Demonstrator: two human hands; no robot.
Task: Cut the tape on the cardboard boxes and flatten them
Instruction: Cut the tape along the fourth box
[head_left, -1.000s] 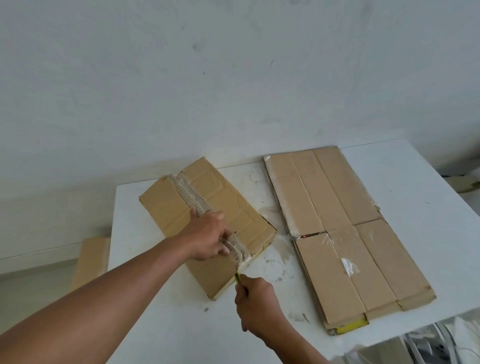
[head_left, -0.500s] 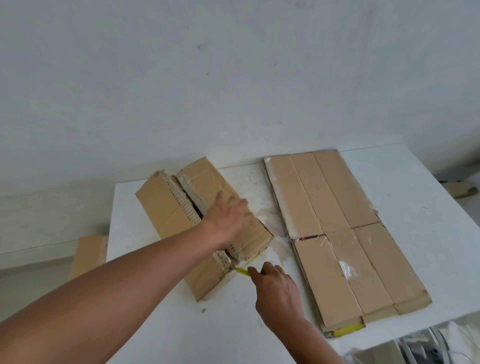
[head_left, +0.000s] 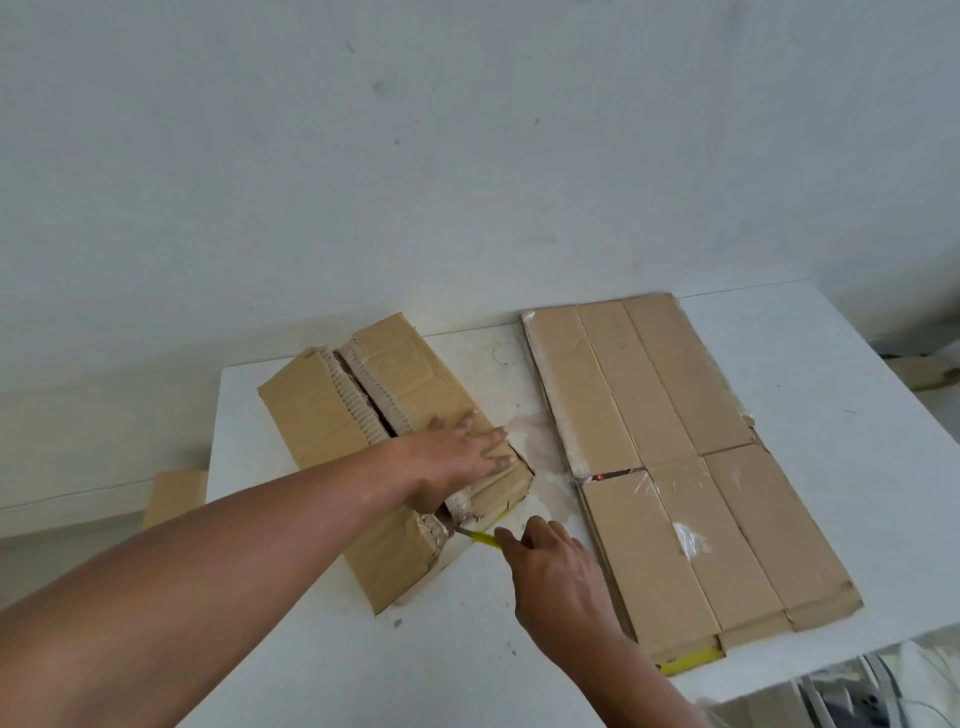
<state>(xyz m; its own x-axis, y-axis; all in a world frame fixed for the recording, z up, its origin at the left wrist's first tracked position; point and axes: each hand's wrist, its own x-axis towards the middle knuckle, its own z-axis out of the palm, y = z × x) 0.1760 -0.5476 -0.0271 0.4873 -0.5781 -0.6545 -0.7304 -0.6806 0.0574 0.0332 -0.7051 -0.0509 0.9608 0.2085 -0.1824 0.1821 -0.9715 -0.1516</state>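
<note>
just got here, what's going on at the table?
A person is breaking down a box on a white table. The left hand presses flat on the box's right flap, and the top seam gapes open. The right hand holds a yellow cutter with its tip at the near end of that seam. A flattened box lies to the right.

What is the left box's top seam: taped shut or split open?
Split open: a dark gap with exposed corrugated edges runs between the top flaps of the left box.
</note>
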